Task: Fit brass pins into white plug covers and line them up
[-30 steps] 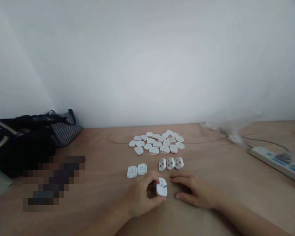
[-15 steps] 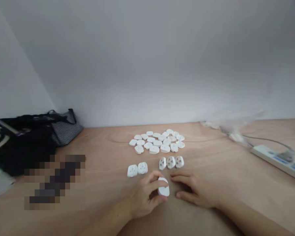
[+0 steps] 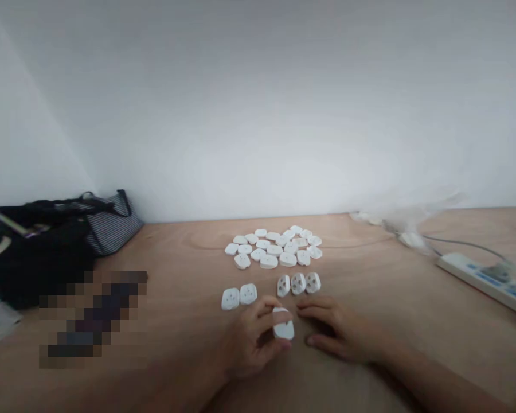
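My left hand (image 3: 253, 339) pinches a white plastic socket piece (image 3: 284, 326), rounded and square, between thumb and fingers just above the table. My right hand (image 3: 337, 328) rests on the wood to the right, fingers apart and nothing held. Beyond the left hand, two matching pieces lie side by side, a left one (image 3: 230, 299) and a right one (image 3: 248, 293), with small holes on top. Three more pieces in a row (image 3: 298, 283) lie past my right fingertips, dark round spots showing on their faces. Farther back is a loose cluster of several white pieces (image 3: 274, 250).
A black bag (image 3: 38, 246) with a striped end sits at the far left. Nearer lies a dark pixelated object (image 3: 97, 318). At the right are a white power strip (image 3: 477, 272), a grey cable (image 3: 464, 242) and clear plastic (image 3: 413, 221). A pale wall (image 3: 258, 115) backs the wooden table (image 3: 176, 332).
My left hand has tilted the held socket piece, so more of its flat face shows, and shifted it slightly left. My right hand stays nearly still. The wall looks brighter.
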Demonstrator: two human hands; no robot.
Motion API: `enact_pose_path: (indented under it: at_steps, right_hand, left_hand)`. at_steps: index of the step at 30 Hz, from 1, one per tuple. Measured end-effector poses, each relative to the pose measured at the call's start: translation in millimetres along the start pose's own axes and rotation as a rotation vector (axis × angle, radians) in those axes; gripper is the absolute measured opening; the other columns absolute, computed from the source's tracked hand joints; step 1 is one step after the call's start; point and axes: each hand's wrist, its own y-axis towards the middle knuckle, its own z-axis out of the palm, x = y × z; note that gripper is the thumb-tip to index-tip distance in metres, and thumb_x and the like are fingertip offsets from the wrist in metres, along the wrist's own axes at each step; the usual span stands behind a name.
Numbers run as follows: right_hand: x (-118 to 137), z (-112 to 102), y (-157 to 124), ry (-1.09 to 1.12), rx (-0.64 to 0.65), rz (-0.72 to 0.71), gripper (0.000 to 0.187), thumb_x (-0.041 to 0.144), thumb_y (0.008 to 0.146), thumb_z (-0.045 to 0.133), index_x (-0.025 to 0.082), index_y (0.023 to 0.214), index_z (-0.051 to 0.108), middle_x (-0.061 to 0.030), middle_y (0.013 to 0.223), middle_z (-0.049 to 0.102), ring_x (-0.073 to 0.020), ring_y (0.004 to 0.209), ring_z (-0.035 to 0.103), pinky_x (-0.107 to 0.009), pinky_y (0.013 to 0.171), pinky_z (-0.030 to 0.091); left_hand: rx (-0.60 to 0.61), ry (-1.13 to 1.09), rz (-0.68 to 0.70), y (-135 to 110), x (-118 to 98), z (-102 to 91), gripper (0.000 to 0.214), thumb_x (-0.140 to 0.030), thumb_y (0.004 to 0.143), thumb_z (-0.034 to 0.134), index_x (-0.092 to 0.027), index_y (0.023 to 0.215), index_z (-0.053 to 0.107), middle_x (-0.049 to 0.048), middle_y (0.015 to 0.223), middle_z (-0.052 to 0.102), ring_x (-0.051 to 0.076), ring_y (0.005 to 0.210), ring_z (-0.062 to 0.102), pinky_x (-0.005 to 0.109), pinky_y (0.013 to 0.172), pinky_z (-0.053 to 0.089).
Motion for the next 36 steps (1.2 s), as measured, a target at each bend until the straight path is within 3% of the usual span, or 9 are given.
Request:
enact_pose_path:
  at_steps: [4,9,14,19,25,31,36]
  right_hand:
    - [-1.7,0.9,-0.6,-0.003,-0.008,-0.019,0.045,0.038,0.083,0.058,0.017,0.123,0.054,-0.0128,0.125,0.055,-0.0261,0.115,0.05,-0.042,0.098,0.042]
    - [-1.3,1.1,-0.4,-0.014,-0.005,-0.01,0.046,0.038,0.082,0.059,0.016,0.123,0.054,-0.0134,0.124,0.056,-0.0264,0.115,0.051,-0.042,0.098,0.042]
    - [1.4,-0.2,-0.1,-0.011,-0.006,-0.005,0.045,0.037,0.083,0.058,0.016,0.122,0.055,-0.0133,0.125,0.056,-0.0259,0.115,0.051,-0.041,0.098,0.042]
    - [0.7,-0.1,-0.1,-0.006,-0.013,-0.023,0.044,0.037,0.083,0.058,0.016,0.121,0.055,-0.0134,0.124,0.056,-0.0265,0.115,0.051,-0.042,0.098,0.042]
    - [0.2,0.5,-0.4,-0.01,-0.012,-0.013,0.044,0.037,0.082,0.058,0.016,0.121,0.055,-0.0136,0.125,0.056,-0.0261,0.115,0.051,-0.041,0.098,0.042]
    - [2.1,-0.5,1.0,0.013,-0.036,-0.023,0.043,0.037,0.081,0.061,0.018,0.119,0.057,-0.0121,0.12,0.058,-0.0257,0.111,0.053,-0.041,0.096,0.042]
    - [7.6,6.5,4.6,0.133,-0.203,0.108,0.034,0.04,0.08,0.061,0.02,0.108,0.062,-0.0089,0.101,0.066,-0.0249,0.094,0.06,-0.041,0.086,0.047]
  left_hand:
    - [-0.006,0.006,0.002,-1.2,0.9,1.3,0.017,-0.027,0.086,0.057,-0.02,0.102,0.059,0.0078,0.105,0.049,0.016,0.085,0.056,0.028,0.079,0.047]
    - [-0.03,0.025,-0.035,-1.9,2.4,0.0,0.031,-0.028,0.083,0.061,-0.023,0.112,0.052,0.0081,0.107,0.05,0.019,0.092,0.055,0.031,0.082,0.047]
    - [-0.013,0.008,-0.027,-1.8,2.8,0.5,0.014,-0.027,0.086,0.057,-0.02,0.098,0.057,0.0082,0.106,0.049,0.017,0.085,0.057,0.029,0.079,0.047]
    - [-0.062,0.031,-0.054,-0.9,1.4,0.0,0.026,-0.028,0.083,0.059,-0.022,0.107,0.054,0.0081,0.106,0.051,0.019,0.09,0.056,0.03,0.079,0.047]
    - [-0.03,0.014,-0.035,-1.9,2.4,0.0,0.012,-0.025,0.083,0.058,-0.02,0.094,0.056,0.0073,0.105,0.049,0.017,0.085,0.056,0.029,0.078,0.046]
    - [-0.051,0.037,-0.095,-2.1,1.9,-0.2,0.046,-0.026,0.076,0.068,-0.024,0.117,0.046,0.0075,0.109,0.052,0.022,0.096,0.055,0.032,0.084,0.047]
    - [-0.022,0.061,-0.159,-1.9,2.4,3.0,0.061,-0.024,0.073,0.07,-0.025,0.126,0.04,0.0078,0.115,0.055,0.023,0.101,0.057,0.034,0.087,0.048]
